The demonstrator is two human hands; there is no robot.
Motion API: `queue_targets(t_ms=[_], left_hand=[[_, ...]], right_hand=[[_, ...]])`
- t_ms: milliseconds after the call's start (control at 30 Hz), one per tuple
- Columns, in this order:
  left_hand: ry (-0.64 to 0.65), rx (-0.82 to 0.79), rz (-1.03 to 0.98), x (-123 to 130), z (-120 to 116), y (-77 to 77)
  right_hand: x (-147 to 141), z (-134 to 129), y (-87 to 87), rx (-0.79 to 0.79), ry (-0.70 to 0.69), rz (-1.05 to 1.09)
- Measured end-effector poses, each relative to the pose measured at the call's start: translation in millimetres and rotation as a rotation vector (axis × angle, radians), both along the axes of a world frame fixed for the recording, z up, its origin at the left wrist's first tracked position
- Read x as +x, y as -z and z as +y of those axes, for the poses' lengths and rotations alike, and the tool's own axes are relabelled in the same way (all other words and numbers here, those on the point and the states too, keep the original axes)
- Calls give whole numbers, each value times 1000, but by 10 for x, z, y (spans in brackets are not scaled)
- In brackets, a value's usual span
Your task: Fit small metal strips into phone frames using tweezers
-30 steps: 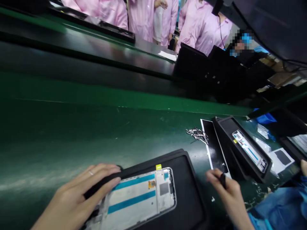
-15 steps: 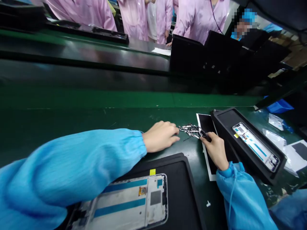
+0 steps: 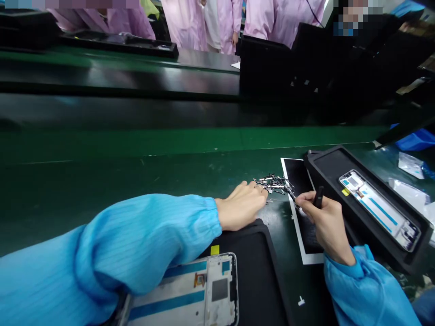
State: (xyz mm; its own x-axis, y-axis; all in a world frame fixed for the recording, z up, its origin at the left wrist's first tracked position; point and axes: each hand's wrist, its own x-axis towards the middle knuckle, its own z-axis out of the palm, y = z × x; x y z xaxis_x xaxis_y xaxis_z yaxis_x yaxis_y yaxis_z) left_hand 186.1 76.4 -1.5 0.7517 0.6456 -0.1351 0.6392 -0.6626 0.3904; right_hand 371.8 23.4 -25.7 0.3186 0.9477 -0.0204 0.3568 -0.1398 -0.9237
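Note:
A pile of small dark and silver parts (image 3: 274, 183) lies on the green table. My left hand (image 3: 243, 203) rests palm down at the pile's left edge, its fingertips close together at the parts; what they hold, if anything, is hidden. Right of the pile, my right hand (image 3: 324, 217) grips a black pen-like tool (image 3: 318, 197) over a white-edged black sheet (image 3: 297, 226). Below my left arm, a phone frame (image 3: 190, 294) with blue strips and a yellow tab lies on a black tray (image 3: 258, 271).
At the right, a second black tray (image 3: 328, 170) holds another phone frame (image 3: 380, 210). Clear plastic bags (image 3: 409, 165) and a blue item (image 3: 416, 139) are beyond it. Dark panels (image 3: 265, 68) stand at the back, with people in pink coats (image 3: 186, 22) behind the bench.
My left hand has moved right and down against the pile. My right hand has drawn away from the pile to the right and lower, the black tool now upright in it. The view has shifted slightly.

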Motion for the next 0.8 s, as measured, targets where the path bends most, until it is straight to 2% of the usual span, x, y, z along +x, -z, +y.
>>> queue_targets(t_ms=[100, 167, 300, 400, 600, 800], left_hand=[[-102, -104, -125, -27, 18, -98], [-163, -230, -243, 6, 26, -118], [-232, -515, -474, 127, -2, -68], [-282, -641, -589, 181, -42, -23], [-380, -684, -689, 177, -46, 9], [-379, -553, -605, 149, 16, 81]], right_hand=[[-75, -56, -61, -16, 5, 135], [-136, -98, -96, -20, 0, 218], [-254, -158, -115, -7, -14, 329], [-305, -165, -89, 7, -14, 371], [-299, -154, -39, -44, -56, 349], [-253, -152, -14, -31, -17, 330]])
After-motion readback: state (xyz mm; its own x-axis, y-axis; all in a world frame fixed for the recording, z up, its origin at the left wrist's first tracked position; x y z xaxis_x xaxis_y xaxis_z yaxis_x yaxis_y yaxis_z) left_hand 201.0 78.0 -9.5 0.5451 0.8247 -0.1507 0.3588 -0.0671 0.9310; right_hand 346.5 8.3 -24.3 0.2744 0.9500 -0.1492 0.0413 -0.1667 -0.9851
